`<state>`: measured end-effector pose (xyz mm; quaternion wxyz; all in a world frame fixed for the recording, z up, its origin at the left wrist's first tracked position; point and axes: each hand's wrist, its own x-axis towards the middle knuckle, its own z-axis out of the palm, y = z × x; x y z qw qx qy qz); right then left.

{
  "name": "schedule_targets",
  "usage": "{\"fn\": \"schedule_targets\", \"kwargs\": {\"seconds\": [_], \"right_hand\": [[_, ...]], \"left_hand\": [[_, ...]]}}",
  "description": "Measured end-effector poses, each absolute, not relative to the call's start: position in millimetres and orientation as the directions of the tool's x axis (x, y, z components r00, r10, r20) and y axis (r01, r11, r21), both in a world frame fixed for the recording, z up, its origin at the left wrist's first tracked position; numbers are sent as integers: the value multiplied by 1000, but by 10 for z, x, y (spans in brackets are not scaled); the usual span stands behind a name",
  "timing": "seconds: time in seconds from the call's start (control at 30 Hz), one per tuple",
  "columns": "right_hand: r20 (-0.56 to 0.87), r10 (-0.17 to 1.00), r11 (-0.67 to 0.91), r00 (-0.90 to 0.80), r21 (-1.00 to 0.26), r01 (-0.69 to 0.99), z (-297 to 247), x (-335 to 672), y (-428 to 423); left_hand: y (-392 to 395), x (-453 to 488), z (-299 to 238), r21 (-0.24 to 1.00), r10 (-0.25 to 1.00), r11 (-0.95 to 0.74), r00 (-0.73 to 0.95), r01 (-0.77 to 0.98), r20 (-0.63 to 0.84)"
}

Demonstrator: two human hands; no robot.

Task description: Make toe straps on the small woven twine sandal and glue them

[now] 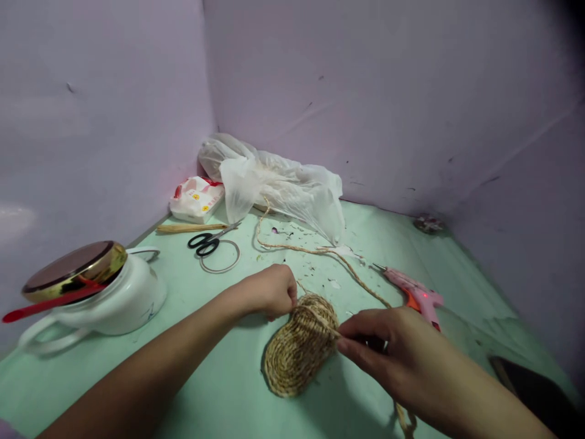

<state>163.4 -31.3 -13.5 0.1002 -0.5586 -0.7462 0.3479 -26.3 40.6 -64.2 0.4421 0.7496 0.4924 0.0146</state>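
Straw-coloured woven oval, already packed with close rows; loose cord remains unworked.
It lies well in front of the table's back edge; the right hand pinches a strand at its side, while the left hand curls closed beside its upper end, contents hidden.

Bare hands, pale lilac sleeve

Cannot make out the contents of the far white plastic bag, the stretch of twine behind the right hand, the small far-right lump, or the blurred, partly covered dark slab at near right.
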Motion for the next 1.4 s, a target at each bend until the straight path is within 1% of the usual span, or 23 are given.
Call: {"fn": "schedule_targets", "kwargs": {"seconds": [0.07, 0.13, 0.27, 0.4, 0.5, 0.57, 0.6, 0.67, 0.73, 0.77, 0.83, 0.93, 1.0, 1.07, 1.13, 1.2, 1.3, 1.37, 1.4], "right_hand": [[-232, 916, 117, -326, -624, 772, -163, 1636, -365], [-231, 927, 93, -296, -625, 775, -211, 1651, -423], [-228, 941, 15, -248, -708, 706, -330, 1712, -542], [-200, 957, -30, -211, -789, 614, -419, 1774, -630], [-240, 951, -76, -197, -796, 601, -456, 1832, -649], [-271, 935, -97, -229, -816, 570, -487, 1887, -645], [-297, 921, -130, -250, -844, 521, -510, 1917, -641], [-352, 893, -247, -280, -905, 347, -574, 1974, -637], [-380, 880, -347, -286, -924, 161, -644, 2018, -635], [-373, 883, -360, -285, -928, 99, -674, 2032, -635], [-328, 896, -326, -300, -944, 57, -709, 2045, -630], [-265, 903, -246, -339, -964, 100, -703, 2038, -618], [-259, 882, -241, -394, -966, 97, -687, 2024, -622], [-289, 822, -307, -490, -951, 46, -686, 2001, -643], [-297, 744, -403, -599, -914, -48, -708, 1968, -678], [-249, 701, -484, -669, -854, -190, -744, 1928, -712], [-182, 686, -571, -705, -735, -366, -775, 1871, -741], [-172, 681, -586, -712, -712, -388, -751, 1840, -745], [-181, 687, -566, -704, -741, -361, -724, 1825, -746]], "left_hand": [[390, -254, -620, 664, 722, -101, 514, 741, -463], [372, -228, -601, 641, 728, -102, 496, 761, -473], [334, -144, -600, 566, 816, -119, 406, 815, -413], [328, -101, -611, 532, 833, -116, 374, 839, -407], [343, -100, -613, 532, 818, -102, 376, 841, -436], [349, -103, -613, 536, 813, -97, 378, 839, -444], [350, -104, -613, 538, 812, -98, 380, 837, -443], [350, -105, -613, 540, 810, -102, 385, 836, -443], [350, -107, -615, 539, 807, -106, 389, 836, -445], [351, -108, -615, 538, 805, -108, 391, 836, -446], [356, -107, -615, 535, 800, -113, 396, 837, -450], [370, -98, -607, 528, 792, -119, 401, 841, -461], [377, -91, -597, 524, 787, -123, 405, 843, -466], [382, -85, -591, 522, 783, -126, 408, 844, -470], [383, -85, -590, 522, 780, -127, 409, 844, -473], [383, -89, -598, 525, 778, -126, 412, 842, -474], [385, -97, -621, 532, 772, -125, 419, 837, -477], [388, -102, -641, 539, 769, -124, 424, 833, -479], [391, -105, -653, 542, 768, -122, 425, 832, -479]]}}
